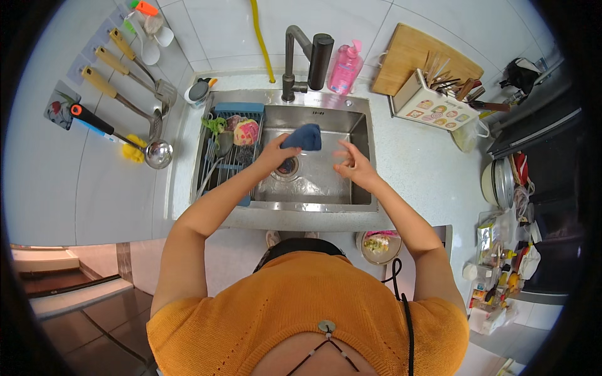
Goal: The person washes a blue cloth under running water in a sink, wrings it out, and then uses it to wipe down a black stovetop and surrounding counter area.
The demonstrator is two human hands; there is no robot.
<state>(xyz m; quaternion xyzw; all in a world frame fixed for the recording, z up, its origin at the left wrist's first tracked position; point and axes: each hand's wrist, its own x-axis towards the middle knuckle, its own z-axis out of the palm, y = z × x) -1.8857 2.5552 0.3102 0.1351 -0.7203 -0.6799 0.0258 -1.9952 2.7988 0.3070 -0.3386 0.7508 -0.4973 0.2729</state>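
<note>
Over the stainless steel sink (pixel 326 193), my left hand (pixel 276 152) is closed on a folded dark blue cloth (pixel 304 137). The cloth hangs above the basin, just behind the round drain (pixel 287 168). My right hand (pixel 355 164) is above the basin's right side, fingers apart and holding nothing. A gap lies between it and the cloth. The black faucet (pixel 320 61) rises behind the basin. On the sink's left side sits a blue drying rack (pixel 241 108) with green leaves (pixel 216 125), a pink and yellow item (pixel 246 131) and a metal spoon (pixel 222 144).
A pink pump bottle (pixel 345 67) stands right of the faucet. Farther right are a wooden cutting board (pixel 420 59) and a white utensil holder (pixel 433 108). A ladle (pixel 158 153) and other utensils hang on the left wall. A bin (pixel 380 247) stands below the counter.
</note>
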